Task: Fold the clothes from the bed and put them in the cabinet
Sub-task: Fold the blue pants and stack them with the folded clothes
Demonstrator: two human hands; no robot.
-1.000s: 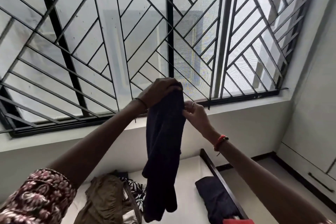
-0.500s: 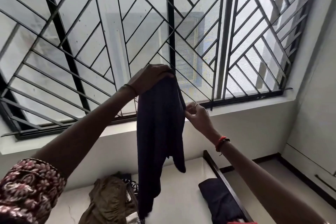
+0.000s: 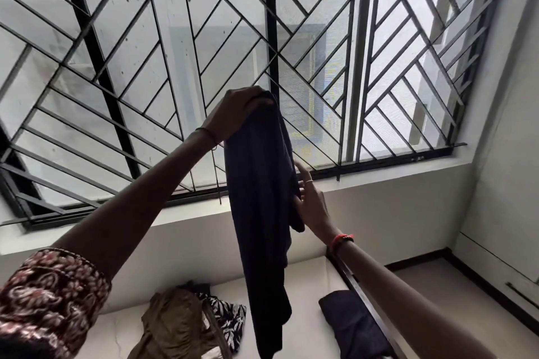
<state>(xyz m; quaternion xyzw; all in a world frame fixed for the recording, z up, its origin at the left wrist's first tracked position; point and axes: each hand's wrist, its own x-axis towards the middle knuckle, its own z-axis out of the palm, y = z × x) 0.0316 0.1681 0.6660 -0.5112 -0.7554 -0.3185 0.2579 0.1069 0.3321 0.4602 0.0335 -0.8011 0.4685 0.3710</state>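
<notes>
- The bed [image 3: 309, 280], pale, has a dark frame edge on its right.
- An olive garment [image 3: 172, 326] lies crumpled beside a patterned cloth [image 3: 230, 318].
- A dark folded garment [image 3: 350, 326] lies near the frame.

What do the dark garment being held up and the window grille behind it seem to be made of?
The dark garment: soft, thin fabric, matte, perhaps a knit; it hangs limp in long folds from the left hand. The window grille: probably painted metal, dark and matte; thin, straight, rigid bars set in diagonals.
</notes>
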